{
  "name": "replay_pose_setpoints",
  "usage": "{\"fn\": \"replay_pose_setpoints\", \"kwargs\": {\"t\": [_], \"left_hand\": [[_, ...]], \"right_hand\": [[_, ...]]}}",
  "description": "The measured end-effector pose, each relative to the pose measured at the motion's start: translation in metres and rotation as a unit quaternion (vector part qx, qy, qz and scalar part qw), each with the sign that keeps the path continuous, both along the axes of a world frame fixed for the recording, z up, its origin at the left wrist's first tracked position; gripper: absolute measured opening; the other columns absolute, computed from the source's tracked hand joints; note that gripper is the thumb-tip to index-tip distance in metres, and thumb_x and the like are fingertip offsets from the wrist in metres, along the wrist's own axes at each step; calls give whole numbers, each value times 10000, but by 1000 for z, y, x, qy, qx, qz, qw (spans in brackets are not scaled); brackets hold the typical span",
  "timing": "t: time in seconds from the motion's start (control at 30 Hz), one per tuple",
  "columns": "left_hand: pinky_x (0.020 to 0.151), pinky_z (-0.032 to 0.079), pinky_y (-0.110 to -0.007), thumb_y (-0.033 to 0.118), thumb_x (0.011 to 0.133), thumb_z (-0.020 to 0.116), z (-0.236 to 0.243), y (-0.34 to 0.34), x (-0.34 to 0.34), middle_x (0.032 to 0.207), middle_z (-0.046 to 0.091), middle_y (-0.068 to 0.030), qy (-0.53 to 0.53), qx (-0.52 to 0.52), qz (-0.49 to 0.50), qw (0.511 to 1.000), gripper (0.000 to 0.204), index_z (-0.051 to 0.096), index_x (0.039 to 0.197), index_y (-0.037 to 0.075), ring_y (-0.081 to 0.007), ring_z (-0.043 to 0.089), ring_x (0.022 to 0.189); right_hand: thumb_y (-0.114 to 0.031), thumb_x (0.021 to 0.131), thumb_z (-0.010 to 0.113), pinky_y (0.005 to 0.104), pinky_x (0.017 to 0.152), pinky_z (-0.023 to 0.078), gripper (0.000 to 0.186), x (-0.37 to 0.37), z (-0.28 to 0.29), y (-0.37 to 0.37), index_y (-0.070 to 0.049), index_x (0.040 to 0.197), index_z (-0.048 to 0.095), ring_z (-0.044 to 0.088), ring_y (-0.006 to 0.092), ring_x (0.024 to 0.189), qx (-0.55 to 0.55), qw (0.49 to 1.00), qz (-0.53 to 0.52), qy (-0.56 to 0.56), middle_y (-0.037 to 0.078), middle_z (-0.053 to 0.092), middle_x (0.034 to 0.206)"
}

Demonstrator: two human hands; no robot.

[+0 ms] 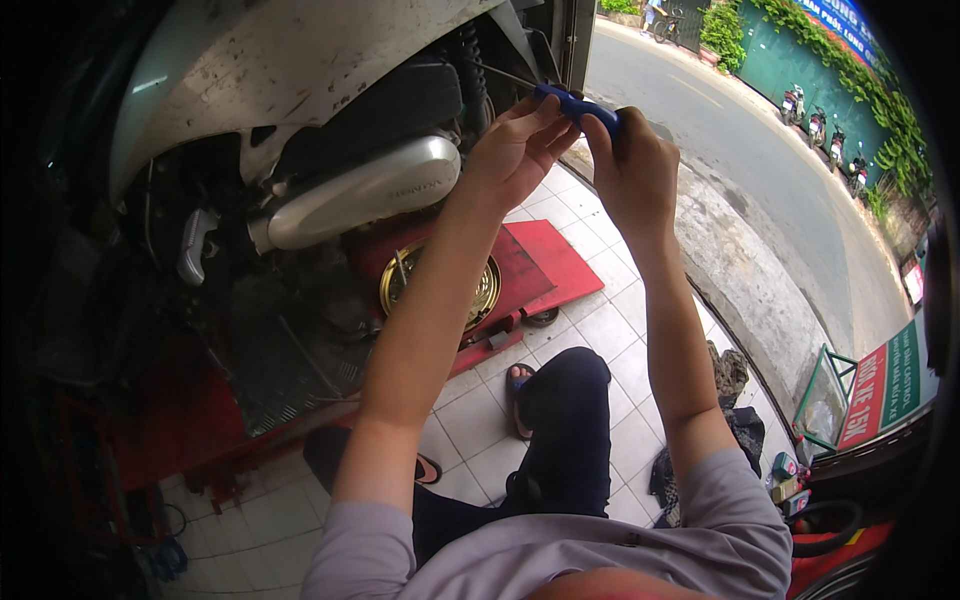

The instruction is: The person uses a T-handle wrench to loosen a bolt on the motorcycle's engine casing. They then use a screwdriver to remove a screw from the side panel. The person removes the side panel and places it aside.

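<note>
My right hand (pixel 632 170) is closed round a blue-handled screwdriver (pixel 560 98), whose thin shaft runs up-left toward the scooter's rear shock absorber (pixel 473 75) and bodywork; its tip is too small to make out. My left hand (pixel 520 150) is just left of it, fingertips curled on the same handle. Below the white, dirty body panel (pixel 260 60) are a silver transmission cover (pixel 355 190), a dark airbox (pixel 375 110) and a silver footpeg (pixel 200 245).
The scooter stands on a red lift platform (pixel 555 270) holding a round gold tray (pixel 480 290) of small parts. White tiles (pixel 560 340) reach the kerb and street (pixel 730 120), with parked motorbikes (pixel 820 125) opposite. A signboard (pixel 880 380), dark rags (pixel 740 440) and bottles (pixel 785 490) are at right.
</note>
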State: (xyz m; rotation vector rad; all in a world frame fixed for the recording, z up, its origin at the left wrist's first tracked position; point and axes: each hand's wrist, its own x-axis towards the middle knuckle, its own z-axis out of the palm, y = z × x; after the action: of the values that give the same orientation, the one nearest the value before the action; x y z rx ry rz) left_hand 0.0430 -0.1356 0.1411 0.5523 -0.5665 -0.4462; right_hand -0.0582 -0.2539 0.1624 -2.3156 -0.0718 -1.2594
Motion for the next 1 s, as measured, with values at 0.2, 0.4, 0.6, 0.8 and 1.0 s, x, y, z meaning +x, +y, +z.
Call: {"fn": "replay_pose_setpoints", "kwargs": {"t": [0.2, 0.4, 0.6, 0.8, 1.0], "left_hand": [[880, 544, -296, 146, 926, 673, -3, 8, 12, 1011, 661, -75, -26, 8, -9, 1000, 166, 623, 1018, 18, -152, 644, 928], [914, 525, -315, 168, 939, 658, 10, 3, 0, 963, 674, -70, -15, 48, 40, 998, 172, 641, 1010, 12, -169, 647, 952], [858, 564, -286, 165, 881, 733, -1, 4, 10, 956, 668, -85, -9, 2, 4, 1000, 227, 608, 984, 5, -172, 666, 903], [842, 562, -264, 77, 911, 674, 8, 5, 4, 983, 646, -96, 12, 66, 42, 997, 158, 591, 1019, -4, -166, 645, 951], [893, 513, -295, 44, 952, 592, -10, 8, 17, 993, 627, -85, -30, -11, -15, 999, 103, 607, 1043, -2, -161, 602, 944]], "right_hand": [[-248, 880, 695, 378, 515, 488, 272, 6, -6, 6, -4, 959, 606, 653, 307, 543, -3, 993, 71, -93, 144, 619, 591], [-244, 871, 694, 383, 504, 479, 284, 7, -7, 2, -20, 1021, 606, 634, 296, 508, 12, 997, 47, -55, 129, 605, 566], [-92, 813, 726, 380, 502, 472, 324, 7, -2, 6, -47, 1091, 565, 627, 291, 499, -51, 999, -2, -12, 129, 602, 569], [-115, 842, 711, 371, 502, 476, 259, 10, -7, 2, -17, 1027, 558, 640, 298, 516, 25, 993, 89, -67, 145, 608, 580], [-138, 859, 699, 375, 501, 473, 282, 24, -6, 0, -12, 1049, 534, 654, 316, 546, -66, 996, -51, 13, 153, 626, 603]]}}
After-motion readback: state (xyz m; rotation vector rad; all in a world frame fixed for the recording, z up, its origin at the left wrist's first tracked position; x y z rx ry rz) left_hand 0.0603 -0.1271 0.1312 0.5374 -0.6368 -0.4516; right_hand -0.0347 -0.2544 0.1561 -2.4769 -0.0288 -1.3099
